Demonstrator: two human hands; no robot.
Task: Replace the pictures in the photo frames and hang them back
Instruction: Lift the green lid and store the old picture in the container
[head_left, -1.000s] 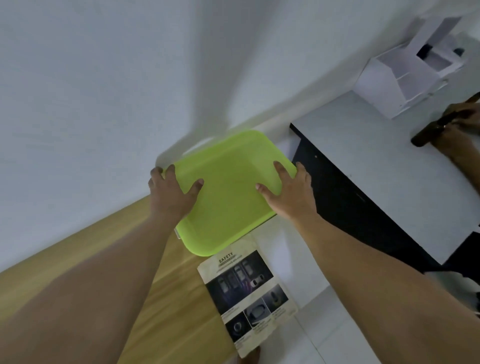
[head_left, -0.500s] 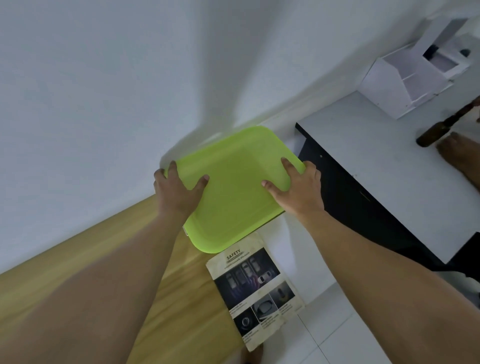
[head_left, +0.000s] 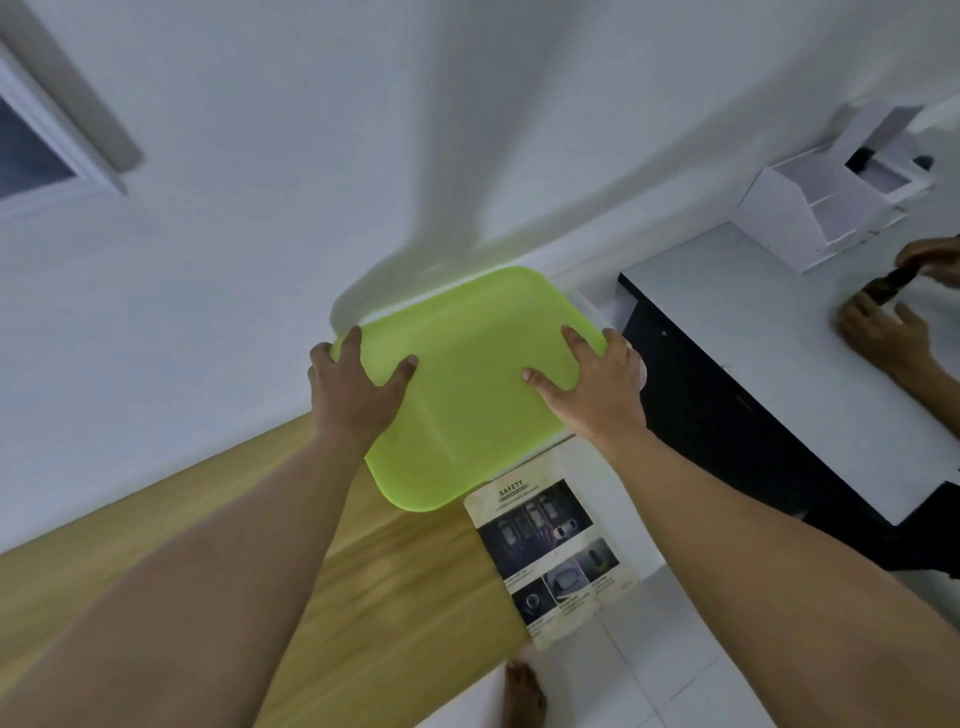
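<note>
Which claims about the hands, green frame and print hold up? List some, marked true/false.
The left hand and right hand both grip the green frame by its side edges. True.
The SAFETY print sits inside the frame. False: it lies on the wooden top below it.
The frame lies flat on the white table. False: it is held up before the wall.
Another person's hands are at the white table. True.

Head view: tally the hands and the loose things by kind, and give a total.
hands: 4 (left hand and right hand, both gripping the frame; other person's hands at the desk)
green frame: 1
printed sheet: 1
white organiser: 1
dark bottle: 1
total: 8
</note>
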